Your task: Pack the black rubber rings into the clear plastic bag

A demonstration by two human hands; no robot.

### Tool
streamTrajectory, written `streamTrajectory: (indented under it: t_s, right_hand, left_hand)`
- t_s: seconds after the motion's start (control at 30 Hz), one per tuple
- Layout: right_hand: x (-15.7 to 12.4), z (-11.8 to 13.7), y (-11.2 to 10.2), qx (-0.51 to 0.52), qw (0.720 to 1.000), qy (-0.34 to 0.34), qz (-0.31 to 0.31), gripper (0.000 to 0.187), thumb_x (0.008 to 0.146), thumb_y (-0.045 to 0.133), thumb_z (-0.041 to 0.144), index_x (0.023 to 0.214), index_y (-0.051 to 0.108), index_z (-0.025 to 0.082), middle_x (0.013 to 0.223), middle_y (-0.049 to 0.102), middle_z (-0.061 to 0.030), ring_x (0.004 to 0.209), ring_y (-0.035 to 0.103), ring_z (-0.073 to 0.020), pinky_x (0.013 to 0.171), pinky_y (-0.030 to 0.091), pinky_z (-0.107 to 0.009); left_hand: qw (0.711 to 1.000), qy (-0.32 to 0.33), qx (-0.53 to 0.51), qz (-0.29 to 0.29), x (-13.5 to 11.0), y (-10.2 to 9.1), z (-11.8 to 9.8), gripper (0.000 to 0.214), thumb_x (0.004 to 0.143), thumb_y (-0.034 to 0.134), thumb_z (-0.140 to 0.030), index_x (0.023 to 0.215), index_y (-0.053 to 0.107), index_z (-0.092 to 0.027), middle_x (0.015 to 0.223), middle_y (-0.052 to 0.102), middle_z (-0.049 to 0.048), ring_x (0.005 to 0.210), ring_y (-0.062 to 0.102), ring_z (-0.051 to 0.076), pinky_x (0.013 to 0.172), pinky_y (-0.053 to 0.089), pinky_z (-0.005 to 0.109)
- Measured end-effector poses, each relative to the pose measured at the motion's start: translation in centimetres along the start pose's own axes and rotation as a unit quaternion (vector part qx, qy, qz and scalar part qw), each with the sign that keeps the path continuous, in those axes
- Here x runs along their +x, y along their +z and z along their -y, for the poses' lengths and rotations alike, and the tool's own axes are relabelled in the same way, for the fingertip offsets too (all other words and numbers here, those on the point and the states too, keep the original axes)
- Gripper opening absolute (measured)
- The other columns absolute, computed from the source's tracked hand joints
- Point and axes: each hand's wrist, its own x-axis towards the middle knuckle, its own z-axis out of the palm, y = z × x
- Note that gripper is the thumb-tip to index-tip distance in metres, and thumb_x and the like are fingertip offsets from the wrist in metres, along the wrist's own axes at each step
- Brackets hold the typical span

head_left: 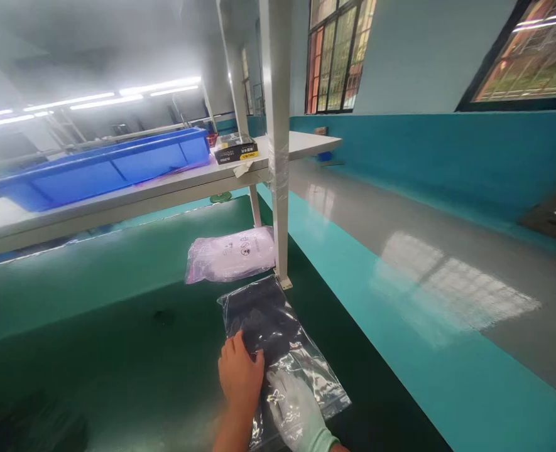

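Observation:
A clear plastic bag (278, 326) with a dark folded item inside lies on the green table (117, 351), near its right edge. My bare left hand (240, 373) rests on the bag's left side, fingers curled over its edge and the dark item. My right hand (296, 408), in a white glove, lies flat with fingers stretched along the near part of the bag. Shiny plastic seems to cover the glove, so it may be inside the bag's mouth; I cannot tell for sure.
A pinkish-white bagged packet (230, 254) lies further back beside a white shelf post (280, 188). The shelf above (164, 188) carries a blue bin (98, 166) and a small black box (236, 150). The turquoise floor (376, 301) drops away right of the table.

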Motion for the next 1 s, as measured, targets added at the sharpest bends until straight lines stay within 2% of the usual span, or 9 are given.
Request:
streamTrajectory:
  t_s: [0.33,0.47,0.57,0.7,0.8,1.0]
  right_hand:
    - [0.2,0.5,-0.7,0.049,0.996,0.042,0.062,0.051,0.074,0.05,0.02,0.125,0.049,0.023,0.112,0.061,-0.0085,0.095,0.057,-0.0271,0.083,0.045,-0.042]
    - [0.2,0.6,-0.8,0.065,0.993,0.056,0.076,0.048,0.076,0.049,0.022,0.124,0.048,0.025,0.114,0.06,-0.0062,0.096,0.056,-0.0255,0.086,0.045,-0.042]
    - [0.2,0.6,-0.7,0.064,0.993,0.064,0.082,0.045,0.077,0.051,0.023,0.122,0.05,0.023,0.113,0.06,-0.0085,0.096,0.056,-0.0275,0.086,0.045,-0.045]
    - [0.4,0.5,-0.4,0.064,0.992,0.047,0.098,0.04,0.081,0.057,0.031,0.119,0.051,0.02,0.11,0.059,-0.0087,0.096,0.056,-0.025,0.084,0.047,-0.044]
    - [0.6,0.4,-0.4,0.064,0.992,0.029,0.104,0.035,0.088,0.053,0.038,0.117,0.052,0.019,0.114,0.056,-0.0076,0.097,0.057,-0.0205,0.084,0.048,-0.042]
    - [0.7,0.0,-1.3,0.072,0.993,0.0,0.093,0.033,0.089,0.053,0.036,0.116,0.053,0.018,0.118,0.055,-0.0079,0.099,0.057,-0.0198,0.083,0.05,-0.041]
  left_hand:
    - [1.0,0.023,0.015,-0.001,0.2,0.6,-1.3,0.047,0.078,0.061,-0.03,0.12,0.047,-0.015,0.11,0.056,0.0082,0.105,0.051,0.025,0.083,0.039,0.035]
    - [0.999,0.039,0.007,-0.007,0.4,0.7,-1.9,0.047,0.078,0.061,-0.032,0.12,0.046,-0.016,0.111,0.055,0.0076,0.105,0.05,0.024,0.084,0.038,0.035]
    - [0.999,0.049,0.012,-0.002,0.5,1.0,-2.3,0.047,0.078,0.062,-0.032,0.12,0.047,-0.016,0.11,0.055,0.0079,0.104,0.051,0.025,0.084,0.038,0.035]
    - [0.998,0.053,0.02,-0.002,0.5,1.1,-2.5,0.05,0.077,0.062,-0.031,0.121,0.046,-0.016,0.111,0.055,0.0079,0.104,0.051,0.025,0.084,0.038,0.036]
    - [0.998,0.059,0.017,-0.007,0.7,1.1,-3.1,0.049,0.078,0.061,-0.033,0.122,0.045,-0.016,0.112,0.055,0.0081,0.106,0.05,0.026,0.085,0.038,0.036]
    - [0.998,0.066,0.02,0.004,0.9,1.4,-4.2,0.047,0.078,0.062,-0.032,0.12,0.048,-0.015,0.112,0.056,0.009,0.106,0.05,0.026,0.085,0.038,0.037]
